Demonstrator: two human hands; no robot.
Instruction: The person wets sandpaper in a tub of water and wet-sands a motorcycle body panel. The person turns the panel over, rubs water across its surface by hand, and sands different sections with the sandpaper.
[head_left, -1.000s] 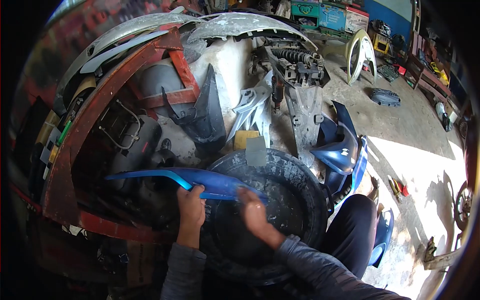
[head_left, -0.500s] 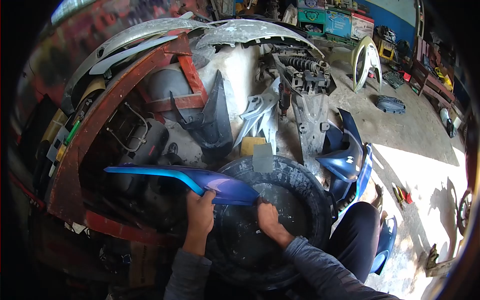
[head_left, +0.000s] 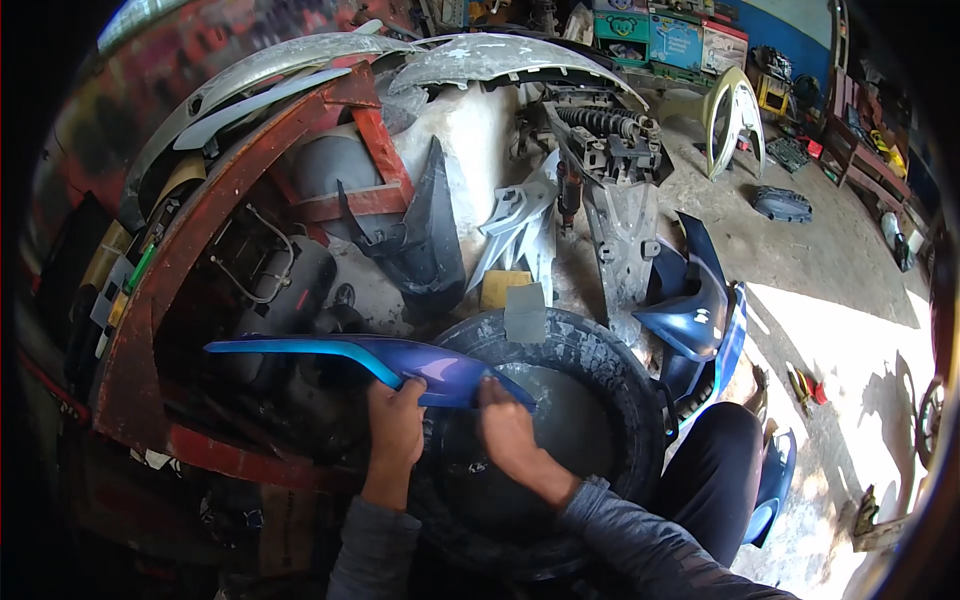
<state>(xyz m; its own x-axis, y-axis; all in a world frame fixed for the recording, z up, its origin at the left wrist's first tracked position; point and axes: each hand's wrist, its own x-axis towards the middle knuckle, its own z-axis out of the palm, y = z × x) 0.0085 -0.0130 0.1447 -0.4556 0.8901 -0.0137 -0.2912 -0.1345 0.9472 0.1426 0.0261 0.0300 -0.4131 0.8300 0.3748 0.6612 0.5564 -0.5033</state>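
A blue-purple motorcycle body panel [head_left: 445,372] with a bright blue lower edge lies level above a round black tub [head_left: 630,400] with water in it. My left hand [head_left: 397,420] grips the panel's lower edge near its middle, thumb on the face. Against the right part of the face presses my right hand [head_left: 508,430], its fingers curled closed; whatever is under them is hidden. A grey square sheet [head_left: 525,314] hangs over the tub's far rim, and behind it is a yellow block [head_left: 503,288].
A red metal frame [head_left: 150,330] stands on the left, with a black plastic part [head_left: 425,240] beside it. Other blue panels [head_left: 690,322] lie right of the tub, near my knee [head_left: 715,470]. Behind are a grey motorcycle frame [head_left: 620,235] and silver parts [head_left: 520,220].
My right hand has slid left along the panel from its right tip, uncovering the tip. The left hand keeps its hold, and the panel has barely shifted.
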